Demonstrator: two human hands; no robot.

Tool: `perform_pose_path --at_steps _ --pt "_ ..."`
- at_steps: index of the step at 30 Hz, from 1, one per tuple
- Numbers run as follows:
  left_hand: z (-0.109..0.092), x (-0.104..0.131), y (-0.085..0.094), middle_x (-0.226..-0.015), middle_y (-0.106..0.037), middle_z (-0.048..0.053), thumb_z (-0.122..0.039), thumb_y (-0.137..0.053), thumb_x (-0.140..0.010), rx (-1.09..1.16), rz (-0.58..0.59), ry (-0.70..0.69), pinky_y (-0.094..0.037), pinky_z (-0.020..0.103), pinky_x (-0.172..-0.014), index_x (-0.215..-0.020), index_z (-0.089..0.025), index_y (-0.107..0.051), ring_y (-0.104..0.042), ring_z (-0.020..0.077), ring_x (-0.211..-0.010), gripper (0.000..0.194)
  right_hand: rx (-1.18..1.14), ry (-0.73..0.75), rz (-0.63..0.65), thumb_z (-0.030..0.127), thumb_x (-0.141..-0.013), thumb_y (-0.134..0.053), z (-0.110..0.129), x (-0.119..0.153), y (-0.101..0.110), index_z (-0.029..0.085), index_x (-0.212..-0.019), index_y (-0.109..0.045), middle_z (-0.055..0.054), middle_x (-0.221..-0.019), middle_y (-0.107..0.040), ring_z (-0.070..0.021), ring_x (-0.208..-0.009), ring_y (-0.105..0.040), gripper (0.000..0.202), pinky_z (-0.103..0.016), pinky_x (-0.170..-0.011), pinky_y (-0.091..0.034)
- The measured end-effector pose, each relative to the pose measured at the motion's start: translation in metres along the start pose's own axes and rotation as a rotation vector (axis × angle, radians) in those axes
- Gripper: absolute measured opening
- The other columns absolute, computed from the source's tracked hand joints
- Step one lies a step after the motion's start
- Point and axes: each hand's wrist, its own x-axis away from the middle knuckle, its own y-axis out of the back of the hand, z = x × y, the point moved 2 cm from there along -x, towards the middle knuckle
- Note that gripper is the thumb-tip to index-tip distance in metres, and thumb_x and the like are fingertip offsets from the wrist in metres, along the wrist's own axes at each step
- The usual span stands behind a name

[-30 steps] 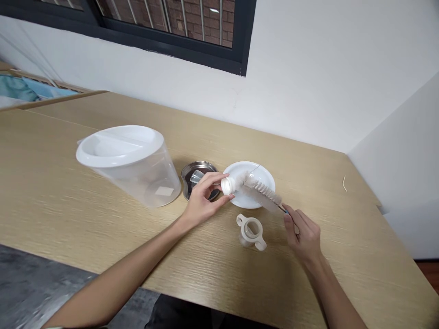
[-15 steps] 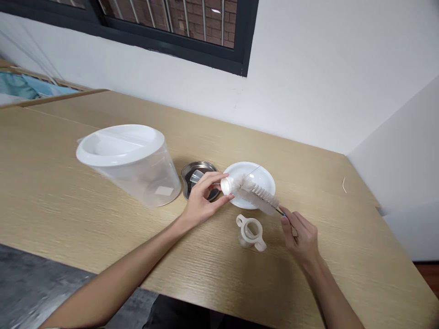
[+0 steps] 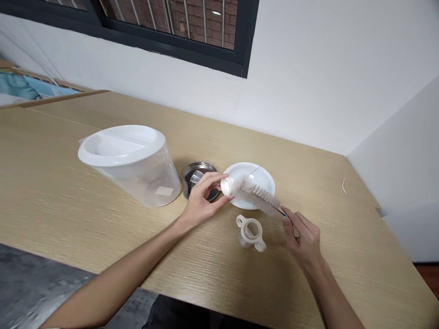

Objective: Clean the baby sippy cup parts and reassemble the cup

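Between the thumb and fingers of my left hand (image 3: 205, 196) is a small white threaded ring (image 3: 227, 186), its opening turned to the right. My right hand (image 3: 303, 234) pinches the thin handle of a white bristle brush (image 3: 262, 194). The brush tip is at the ring's opening; whether it reaches inside is unclear. Behind the brush lies a white dish (image 3: 255, 171). Below it on the table stands a small clear cup with a two-handled collar (image 3: 251, 232). A metal tray (image 3: 187, 171) with a clear plastic piece (image 3: 196, 177) is partly hidden behind my left hand.
A large translucent container with a white lid (image 3: 130, 155) stands tilted-looking on the wooden table (image 3: 85, 214) at the left. A thin pale strip (image 3: 343, 185) lies at the right. The white wall and dark window frame rise behind the table.
My right hand has shifted very slightly to the right with the brush. My left hand and the ring look almost unmoved.
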Motion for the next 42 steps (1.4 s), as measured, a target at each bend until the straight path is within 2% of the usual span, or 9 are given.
perform_pose_path --at_steps 7,18,29,35,42 --pt "-0.0016 -0.0012 0.0004 -0.116 -0.065 0.009 -0.023 -0.084 -0.079 -0.017 0.0 -0.017 -0.057 0.029 -0.079 -0.126 -0.026 -0.069 -0.062 0.0176 -0.098 0.049 0.016 0.006 -0.016 0.01 -0.097 -0.056 0.0006 -0.0016 0.0017 0.012 -0.126 -0.065 -0.002 -0.075 -0.06 -0.0098 -0.06 -0.052 0.03 -0.024 -0.056 -0.04" --pt "-0.0019 0.0002 0.0009 -0.116 -0.066 0.009 -0.026 -0.084 -0.079 -0.09 0.02 -0.04 -0.055 0.032 -0.078 -0.125 -0.025 -0.069 -0.062 0.0193 -0.096 0.048 0.006 0.0 -0.026 0.012 -0.098 -0.055 0.0012 -0.0021 0.003 0.013 -0.128 -0.064 -0.003 -0.078 -0.064 -0.0104 -0.061 -0.055 0.032 -0.025 -0.057 -0.042" --pt "0.0017 0.0003 0.0001 -0.118 -0.064 0.01 -0.024 -0.084 -0.078 0.012 -0.011 -0.016 -0.056 0.034 -0.084 -0.126 -0.028 -0.068 -0.062 0.0219 -0.106 0.05 -0.008 -0.002 -0.019 0.011 -0.097 -0.055 0.0016 -0.0022 0.0039 0.012 -0.127 -0.065 -0.004 -0.079 -0.065 -0.0111 -0.063 -0.057 0.032 -0.025 -0.058 -0.043" --pt "0.0029 0.0011 0.0011 -0.118 -0.063 0.01 -0.023 -0.084 -0.078 0.021 -0.012 -0.015 -0.056 0.034 -0.084 -0.127 -0.028 -0.068 -0.062 0.0211 -0.104 0.052 0.016 -0.012 -0.02 0.011 -0.097 -0.056 -0.0009 -0.0005 0.0034 0.014 -0.127 -0.065 -0.002 -0.078 -0.065 -0.0099 -0.061 -0.056 0.031 -0.024 -0.058 -0.042" --pt "0.0043 0.001 0.001 -0.12 -0.062 0.011 -0.025 -0.085 -0.077 0.061 -0.06 -0.006 -0.057 0.036 -0.086 -0.127 -0.027 -0.068 -0.062 0.0235 -0.109 0.053 0.008 0.003 -0.028 0.011 -0.096 -0.056 -0.0015 -0.0002 0.0037 0.015 -0.129 -0.065 -0.003 -0.08 -0.066 -0.0103 -0.063 -0.058 0.034 -0.024 -0.059 -0.043"
